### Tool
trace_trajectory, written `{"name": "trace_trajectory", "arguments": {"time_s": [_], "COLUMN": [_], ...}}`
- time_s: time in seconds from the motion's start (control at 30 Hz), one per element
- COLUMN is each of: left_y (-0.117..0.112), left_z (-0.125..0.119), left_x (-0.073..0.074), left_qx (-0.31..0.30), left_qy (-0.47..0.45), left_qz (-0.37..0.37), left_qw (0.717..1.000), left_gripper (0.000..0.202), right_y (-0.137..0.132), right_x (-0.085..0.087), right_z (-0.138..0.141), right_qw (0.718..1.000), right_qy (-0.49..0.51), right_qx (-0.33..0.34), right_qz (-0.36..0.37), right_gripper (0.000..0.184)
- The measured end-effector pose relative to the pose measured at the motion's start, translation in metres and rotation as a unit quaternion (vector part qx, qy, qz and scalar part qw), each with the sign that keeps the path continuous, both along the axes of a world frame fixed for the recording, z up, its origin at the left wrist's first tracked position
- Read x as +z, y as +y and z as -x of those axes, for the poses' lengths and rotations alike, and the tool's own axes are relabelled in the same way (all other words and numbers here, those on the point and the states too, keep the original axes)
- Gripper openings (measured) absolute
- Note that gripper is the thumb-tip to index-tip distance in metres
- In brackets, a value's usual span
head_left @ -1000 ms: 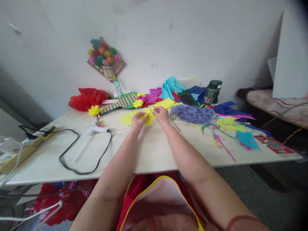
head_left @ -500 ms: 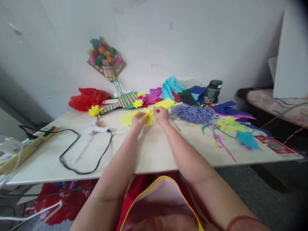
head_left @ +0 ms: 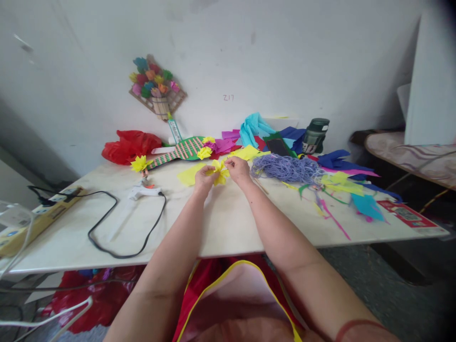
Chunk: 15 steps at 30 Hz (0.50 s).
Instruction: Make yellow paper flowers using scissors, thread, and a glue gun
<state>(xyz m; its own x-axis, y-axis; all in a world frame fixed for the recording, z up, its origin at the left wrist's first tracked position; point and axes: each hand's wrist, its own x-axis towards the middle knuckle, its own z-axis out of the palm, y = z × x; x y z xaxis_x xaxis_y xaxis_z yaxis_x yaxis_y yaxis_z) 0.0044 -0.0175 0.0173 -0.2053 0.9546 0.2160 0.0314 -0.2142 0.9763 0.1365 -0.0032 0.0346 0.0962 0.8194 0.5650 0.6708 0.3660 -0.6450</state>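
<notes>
A yellow paper flower (head_left: pixel 221 175) is held up between my hands over the middle of the table. My left hand (head_left: pixel 205 180) closes on its base from the left. On the other side, the fingers of my right hand (head_left: pixel 238 169) pinch at the flower's upper right petal edge. Under and behind my left hand lies a flat yellow paper sheet (head_left: pixel 187 175). Farther back rests a green guitar-like shape (head_left: pixel 187 149) with pink strips, yellow paper flowers (head_left: pixel 204 152) at its right end and another at its left tip.
A white glue gun (head_left: pixel 142 192) with a black cord lies left, near a yellow power strip (head_left: pixel 46 216). To the right sit tangled purple yarn (head_left: pixel 285 168), coloured paper scraps (head_left: pixel 366 207) and a dark green bottle (head_left: pixel 316 135). A red plastic bag (head_left: pixel 131 146) lies at the back left.
My right hand has shifted very slightly left along the flower's petal edge. My left hand keeps its hold, and the other things stay where they were.
</notes>
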Motion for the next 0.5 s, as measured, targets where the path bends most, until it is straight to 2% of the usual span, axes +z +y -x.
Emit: {"name": "trace_trajectory", "arguments": {"time_s": [0.1,0.2,0.37,0.5], "left_y": [0.001,0.001,0.002,0.002], "left_z": [0.000,0.001,0.002,0.002], "left_x": [-0.001,-0.002,-0.003,-0.002], "left_qx": [-0.001,-0.002,-0.006,-0.002], "left_qy": [0.004,0.005,-0.006,0.003], "left_qz": [-0.003,-0.011,-0.013,-0.016], "left_qw": [1.000,1.000,1.000,1.000], "left_gripper": [0.027,0.027,0.029,0.028], "right_y": [0.005,0.012,0.012,0.003], "right_x": [-0.004,-0.008,-0.007,-0.001], "right_z": [0.000,-0.001,-0.002,-0.001], "right_qw": [0.999,0.995,0.965,0.947], "right_qy": [0.029,0.096,0.233,0.272], "right_qx": [0.003,0.035,0.092,0.118], "right_qz": [0.018,0.020,0.072,0.122], "right_gripper": [0.008,0.007,0.008,0.015]}}
